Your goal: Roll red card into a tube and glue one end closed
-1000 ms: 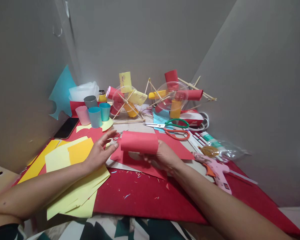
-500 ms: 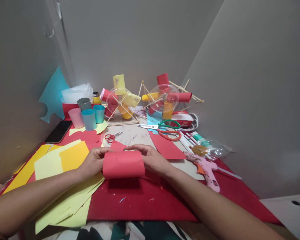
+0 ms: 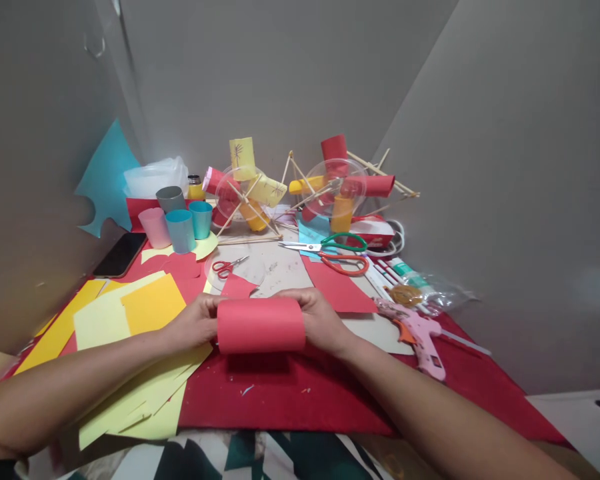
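A curled piece of red paper is held above the red tablecloth, its rounded outer face toward me. My left hand grips its left end, and my right hand grips its right end; fingertips of both are partly hidden behind the paper. Just beyond lie a small red paper scrap and red-handled small scissors. Larger scissors with one green and one orange handle rest farther back, near a flat red sheet.
Yellow paper sheets cover the left side, near a phone and several cups. Two stick-and-paper wheel models stand at the back. A pink glue gun and bagged items lie right, beside a grey wall.
The red paper looks rolled slightly, showing a smoother, wider face. My hands remain at its two ends. The whole view has shifted a little.
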